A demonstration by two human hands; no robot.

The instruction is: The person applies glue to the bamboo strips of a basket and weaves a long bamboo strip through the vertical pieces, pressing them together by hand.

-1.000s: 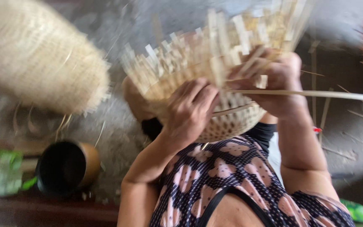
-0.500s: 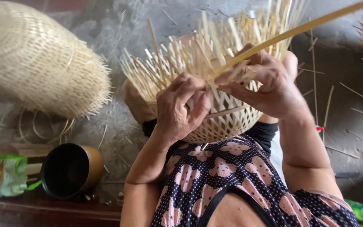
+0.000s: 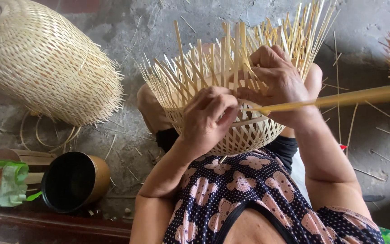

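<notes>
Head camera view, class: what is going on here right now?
A person is weaving a half-made bamboo basket resting on their lap. The left hand pinches the weave at the rim, while the right hand threads a long bamboo strip between the upright splints. A finished basket lies on the floor alongside.

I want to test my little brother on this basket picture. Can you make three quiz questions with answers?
1. True or false: the finished basket lies on its side.
2. Which hand is nearer the long bamboo strip: A left, B right?
3. What colour is the inside of the cup?

Key: 1 true. 2 B: the right hand pinches it while the left hand presses the unfinished basket. 3 black.
</notes>
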